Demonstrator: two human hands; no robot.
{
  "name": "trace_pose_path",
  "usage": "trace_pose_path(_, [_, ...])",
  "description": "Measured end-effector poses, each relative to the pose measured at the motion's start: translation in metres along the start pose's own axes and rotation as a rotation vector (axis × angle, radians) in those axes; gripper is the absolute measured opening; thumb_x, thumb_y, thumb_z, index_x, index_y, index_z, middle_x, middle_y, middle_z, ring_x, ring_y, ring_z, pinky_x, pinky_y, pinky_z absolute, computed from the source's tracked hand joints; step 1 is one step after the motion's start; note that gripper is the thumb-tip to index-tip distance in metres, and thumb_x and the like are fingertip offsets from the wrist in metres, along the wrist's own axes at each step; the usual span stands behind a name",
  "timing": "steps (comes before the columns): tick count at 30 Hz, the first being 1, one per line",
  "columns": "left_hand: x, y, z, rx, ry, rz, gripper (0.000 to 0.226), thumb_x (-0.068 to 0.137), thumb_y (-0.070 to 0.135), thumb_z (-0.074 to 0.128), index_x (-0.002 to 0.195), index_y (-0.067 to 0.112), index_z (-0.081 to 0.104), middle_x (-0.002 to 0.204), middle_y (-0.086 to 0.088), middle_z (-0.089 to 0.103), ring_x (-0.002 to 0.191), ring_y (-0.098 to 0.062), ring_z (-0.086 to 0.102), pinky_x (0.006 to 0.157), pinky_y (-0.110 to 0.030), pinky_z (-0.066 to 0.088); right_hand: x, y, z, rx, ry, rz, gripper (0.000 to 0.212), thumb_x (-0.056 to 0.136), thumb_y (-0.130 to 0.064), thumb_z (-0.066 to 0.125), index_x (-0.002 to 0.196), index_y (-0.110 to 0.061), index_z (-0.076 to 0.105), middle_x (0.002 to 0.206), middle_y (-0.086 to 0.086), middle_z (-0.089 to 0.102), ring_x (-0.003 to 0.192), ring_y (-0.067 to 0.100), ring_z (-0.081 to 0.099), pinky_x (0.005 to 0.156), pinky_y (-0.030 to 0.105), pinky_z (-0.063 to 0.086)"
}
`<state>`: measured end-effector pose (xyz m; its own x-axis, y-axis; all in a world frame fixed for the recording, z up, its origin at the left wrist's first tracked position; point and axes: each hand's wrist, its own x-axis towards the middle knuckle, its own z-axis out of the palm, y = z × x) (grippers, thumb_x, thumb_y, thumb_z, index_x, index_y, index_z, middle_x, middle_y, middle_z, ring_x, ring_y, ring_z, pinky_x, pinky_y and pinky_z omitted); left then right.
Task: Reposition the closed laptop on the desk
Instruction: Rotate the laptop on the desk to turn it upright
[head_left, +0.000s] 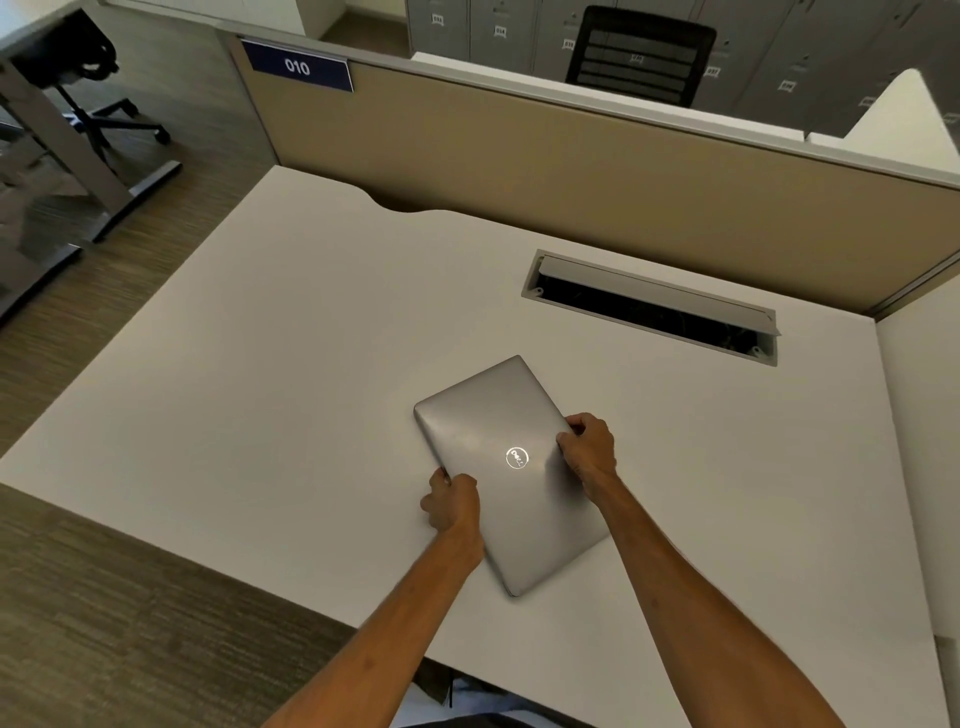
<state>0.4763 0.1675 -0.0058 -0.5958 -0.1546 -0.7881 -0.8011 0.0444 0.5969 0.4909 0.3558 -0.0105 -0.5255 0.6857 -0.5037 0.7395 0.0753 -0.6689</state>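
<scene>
Head: hands (453, 501) (589, 448) grip laptop (498, 441) (closed).

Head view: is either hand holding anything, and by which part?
Both hold the closed silver laptop: left hand grips its left long edge, right hand its right long edge.

Dim, even overhead light; glare on the laptop (511, 467) lid (edges bow outward).

Open-plan office: white desk (260, 338) with cable tray (649, 312), tan partition (571, 171) numbered 010, grey lockers (779, 52), office chairs (641, 57), carpet.
</scene>
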Motion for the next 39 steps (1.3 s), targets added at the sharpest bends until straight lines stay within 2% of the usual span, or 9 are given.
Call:
trace_pose_path(3, [-0.002,0.001,-0.008,-0.013,-0.077,0.016,0.059,0.103,0.007,0.053,0.161,0.017,0.057,0.164,-0.014,0.047,0.124,-0.036,0.062,0.107,-0.045,0.056,-0.006,0.004,0.001,-0.108,0.003,-0.047,0.042,0.095,-0.012,0.063,0.136,-0.016,0.068,0.137,0.008,0.066,0.129,0.032,0.062,0.114,0.050,0.046])
trace_pose_path(7, [-0.006,0.005,-0.018,-0.004,-0.125,0.014,0.062,0.105,0.008,0.056,0.165,0.020,0.053,0.167,-0.014,0.048,0.119,-0.029,0.054,0.110,-0.043,0.052,-0.008,0.007,-0.002,-0.084,-0.034,-0.057,0.044,0.095,-0.013,0.063,0.139,-0.017,0.066,0.140,0.010,0.065,0.127,0.034,0.065,0.115,0.049,0.046])
trace_pose_path(9, [-0.012,0.006,-0.020,0.006,-0.126,0.031,0.070,0.107,0.009,0.056,0.173,0.024,0.043,0.172,-0.013,0.042,0.126,-0.029,0.054,0.109,-0.040,0.049,-0.008,0.006,-0.007,-0.045,-0.028,-0.045,0.046,0.096,-0.015,0.065,0.142,-0.016,0.064,0.141,0.011,0.064,0.128,0.033,0.064,0.117,0.050,0.045])
trace_pose_path(15, [-0.015,0.010,-0.032,0.097,-0.090,0.104,0.078,0.113,0.019,0.053,0.182,0.030,0.020,0.184,-0.009,0.022,0.165,-0.037,0.040,0.133,-0.051,0.037,-0.013,0.012,-0.027,-0.010,0.066,-0.047,0.037,0.099,-0.013,0.064,0.136,-0.015,0.069,0.139,0.006,0.068,0.129,0.029,0.064,0.117,0.052,0.045])
trace_pose_path(21, [0.003,0.014,-0.059,0.366,-0.063,0.342,0.064,0.112,0.011,0.051,0.174,0.019,0.039,0.176,-0.016,0.035,0.161,-0.036,0.045,0.136,-0.053,0.038,-0.045,0.053,-0.040,0.047,0.250,-0.022,0.029,0.093,-0.007,0.058,0.115,-0.016,0.076,0.124,0.005,0.071,0.106,0.027,0.071,0.103,0.051,0.057])
trace_pose_path(27, [0.025,0.068,-0.049,0.538,-0.065,0.464,0.066,0.108,0.013,0.053,0.173,0.016,0.039,0.175,-0.015,0.037,0.164,-0.037,0.038,0.135,-0.053,0.036,-0.071,0.077,-0.027,-0.079,0.466,-0.032,0.029,0.094,-0.004,0.060,0.119,-0.016,0.069,0.121,0.006,0.061,0.114,0.031,0.061,0.095,0.048,0.050])
trace_pose_path(32, [0.045,0.122,-0.025,0.905,-0.222,0.702,0.060,0.111,0.012,0.054,0.171,0.014,0.048,0.175,-0.014,0.045,0.160,-0.040,0.046,0.136,-0.053,0.037,-0.091,0.083,-0.017,0.342,0.542,0.317,0.031,0.096,-0.014,0.065,0.127,-0.009,0.062,0.129,0.013,0.064,0.115,0.038,0.067,0.089,0.035,0.046])
trace_pose_path(35, [0.051,0.139,-0.009,1.072,-0.352,0.689,0.058,0.116,0.022,0.051,0.174,0.014,0.045,0.180,-0.013,0.042,0.168,-0.038,0.039,0.139,-0.050,0.031,-0.107,0.093,0.007,0.409,0.441,0.420,0.030,0.095,-0.019,0.064,0.123,-0.009,0.062,0.120,0.014,0.071,0.110,0.040,0.071,0.100,0.050,0.058])
trace_pose_path(39, [0.058,0.146,0.009,1.231,-0.435,0.593,0.049,0.118,0.026,0.048,0.155,-0.003,0.059,0.164,-0.027,0.056,0.156,-0.047,0.053,0.132,-0.053,0.041,-0.114,0.088,0.030,0.504,0.406,0.484,0.025,0.095,-0.025,0.066,0.110,-0.005,0.066,0.111,0.017,0.074,0.101,0.039,0.073,0.091,0.059,0.064])
